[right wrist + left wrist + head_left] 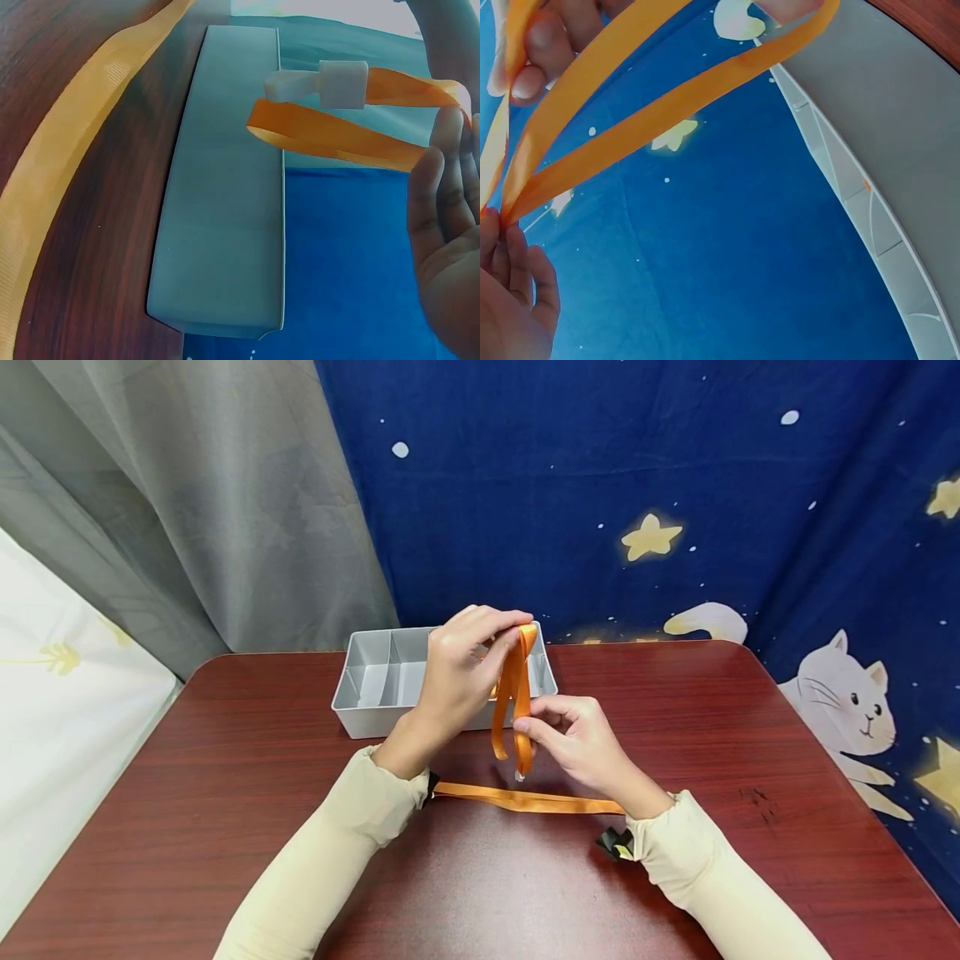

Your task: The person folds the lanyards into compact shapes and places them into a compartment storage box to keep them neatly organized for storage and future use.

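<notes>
An orange lanyard (513, 681), folded into hanging loops, is held up in front of the grey box. My left hand (467, 664) pinches it at the top between thumb and fingers. Lower down, my right hand (576, 739) pinches the strap between thumb and index finger. A white plastic clip (343, 85) sits at one end of the lanyard, below my hands. Another orange strap (525, 802) lies stretched across the table beneath my wrists; my right wrist hides its right end.
Behind my hands stands a grey divided box (375, 723), with a little orange showing inside. The dark red wooden table (247, 793) carries everything. Blue and grey curtains (510, 510) hang right behind its far edge.
</notes>
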A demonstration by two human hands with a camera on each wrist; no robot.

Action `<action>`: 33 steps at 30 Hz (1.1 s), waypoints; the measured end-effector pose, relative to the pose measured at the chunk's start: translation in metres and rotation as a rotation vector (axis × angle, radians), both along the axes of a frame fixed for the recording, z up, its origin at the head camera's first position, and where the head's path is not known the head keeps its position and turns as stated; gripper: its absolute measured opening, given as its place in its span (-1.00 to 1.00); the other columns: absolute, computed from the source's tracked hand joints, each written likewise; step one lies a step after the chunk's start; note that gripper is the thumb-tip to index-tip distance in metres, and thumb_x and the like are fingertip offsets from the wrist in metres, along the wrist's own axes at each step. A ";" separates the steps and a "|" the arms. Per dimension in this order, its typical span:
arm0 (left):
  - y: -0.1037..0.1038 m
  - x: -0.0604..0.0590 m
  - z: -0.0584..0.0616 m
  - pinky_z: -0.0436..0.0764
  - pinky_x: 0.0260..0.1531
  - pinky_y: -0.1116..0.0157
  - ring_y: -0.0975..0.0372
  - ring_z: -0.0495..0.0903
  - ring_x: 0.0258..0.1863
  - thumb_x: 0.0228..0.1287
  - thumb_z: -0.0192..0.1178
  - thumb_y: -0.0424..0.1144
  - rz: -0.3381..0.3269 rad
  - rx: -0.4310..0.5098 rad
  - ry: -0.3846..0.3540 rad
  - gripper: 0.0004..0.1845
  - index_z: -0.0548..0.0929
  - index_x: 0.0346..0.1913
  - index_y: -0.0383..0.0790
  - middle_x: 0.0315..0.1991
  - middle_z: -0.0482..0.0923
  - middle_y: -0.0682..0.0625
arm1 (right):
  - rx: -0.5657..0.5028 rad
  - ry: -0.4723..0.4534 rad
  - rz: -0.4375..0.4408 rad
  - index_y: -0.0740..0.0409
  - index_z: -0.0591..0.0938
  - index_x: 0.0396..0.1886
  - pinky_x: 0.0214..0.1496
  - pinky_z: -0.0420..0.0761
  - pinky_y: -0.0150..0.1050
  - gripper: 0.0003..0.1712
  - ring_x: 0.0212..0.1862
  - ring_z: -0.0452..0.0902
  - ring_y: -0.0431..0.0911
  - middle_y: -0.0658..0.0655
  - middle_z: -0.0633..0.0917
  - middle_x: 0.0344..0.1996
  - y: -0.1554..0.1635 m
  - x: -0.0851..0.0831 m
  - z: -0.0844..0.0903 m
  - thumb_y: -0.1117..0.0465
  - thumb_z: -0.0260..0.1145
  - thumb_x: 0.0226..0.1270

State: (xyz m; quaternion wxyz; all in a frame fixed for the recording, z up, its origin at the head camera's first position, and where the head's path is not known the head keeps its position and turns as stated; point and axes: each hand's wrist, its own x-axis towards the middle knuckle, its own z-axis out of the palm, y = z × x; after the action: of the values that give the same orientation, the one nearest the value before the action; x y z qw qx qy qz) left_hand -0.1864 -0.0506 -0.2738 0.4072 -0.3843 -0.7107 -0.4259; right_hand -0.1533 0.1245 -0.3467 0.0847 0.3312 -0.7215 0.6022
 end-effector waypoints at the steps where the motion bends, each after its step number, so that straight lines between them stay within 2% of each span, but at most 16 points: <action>1: 0.000 0.000 0.001 0.49 -0.43 0.29 0.19 0.49 -0.43 0.30 0.27 -0.48 -0.007 0.006 -0.005 -0.89 0.77 -0.19 -0.36 -0.39 0.70 -0.08 | 0.000 0.003 -0.004 0.37 0.70 -0.33 -0.52 0.55 -0.35 -0.93 -0.55 0.56 -0.16 0.10 0.70 -0.56 0.000 0.000 0.001 0.40 0.38 0.29; 5: 0.000 0.001 0.003 0.45 -0.42 0.36 0.20 0.49 -0.44 0.27 0.28 -0.50 -0.032 0.031 -0.024 -0.89 0.77 -0.20 -0.37 -0.40 0.70 -0.08 | -0.012 0.017 -0.016 0.31 0.73 -0.33 -0.47 0.55 -0.36 -0.98 -0.50 0.57 -0.13 0.11 0.73 -0.45 -0.002 -0.001 0.002 0.42 0.39 0.26; 8: 0.000 0.002 0.005 0.48 -0.43 0.33 0.21 0.50 -0.43 0.26 0.28 -0.52 -0.051 0.047 -0.035 -0.89 0.77 -0.20 -0.39 -0.39 0.70 -0.09 | -0.015 0.025 -0.037 0.27 0.73 -0.33 -0.41 0.55 -0.33 -0.95 -0.42 0.57 -0.09 0.10 0.72 -0.40 -0.003 -0.003 0.002 0.44 0.39 0.25; 14: 0.000 0.003 0.006 0.50 -0.43 0.33 0.21 0.51 -0.42 0.26 0.28 -0.52 -0.076 0.052 -0.041 -0.89 0.77 -0.20 -0.38 -0.39 0.70 -0.09 | -0.029 0.009 -0.097 0.26 0.73 -0.34 -0.42 0.57 -0.34 -0.92 -0.47 0.60 -0.12 0.10 0.74 -0.46 -0.003 -0.004 0.003 0.46 0.43 0.19; 19: 0.000 0.003 0.007 0.52 -0.39 0.36 0.21 0.53 -0.40 0.26 0.28 -0.53 -0.095 0.048 -0.039 -0.88 0.76 -0.20 -0.38 -0.38 0.70 -0.10 | -0.095 -0.022 -0.085 0.31 0.64 -0.31 -0.42 0.53 -0.38 -0.84 -0.47 0.58 -0.15 0.16 0.72 -0.51 -0.004 -0.006 0.004 0.50 0.45 0.15; 22: 0.000 0.004 0.007 0.52 -0.39 0.38 0.21 0.53 -0.40 0.25 0.29 -0.52 -0.099 0.042 -0.036 -0.89 0.76 -0.20 -0.38 -0.39 0.70 -0.10 | -0.121 -0.029 -0.071 0.33 0.58 -0.21 -0.40 0.51 -0.37 -0.74 -0.46 0.58 -0.13 0.18 0.71 -0.53 -0.004 -0.007 0.004 0.52 0.45 0.14; 29: 0.002 0.007 0.009 0.52 -0.38 0.38 0.22 0.55 -0.37 0.24 0.31 -0.51 -0.122 0.019 -0.039 -0.88 0.77 -0.19 -0.38 -0.37 0.71 -0.08 | -0.115 -0.047 -0.050 0.34 0.46 0.24 -0.38 0.53 -0.38 -0.34 -0.47 0.60 -0.15 0.18 0.71 -0.55 -0.003 -0.011 0.005 0.58 0.43 0.11; 33: 0.002 0.008 0.010 0.51 -0.38 0.38 0.22 0.56 -0.37 0.23 0.32 -0.51 -0.132 0.023 -0.038 -0.89 0.77 -0.20 -0.39 -0.37 0.72 -0.09 | -0.107 -0.093 -0.042 0.38 0.37 0.36 -0.29 0.58 -0.40 -0.20 -0.45 0.61 -0.19 0.09 0.71 -0.56 -0.003 -0.011 0.008 0.59 0.43 0.08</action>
State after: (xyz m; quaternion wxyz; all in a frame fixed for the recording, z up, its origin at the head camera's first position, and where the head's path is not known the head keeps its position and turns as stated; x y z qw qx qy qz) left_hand -0.1785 -0.0483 -0.2641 0.3692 -0.4175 -0.6863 -0.4673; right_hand -0.1645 0.1214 -0.3388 0.0815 0.2826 -0.6983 0.6526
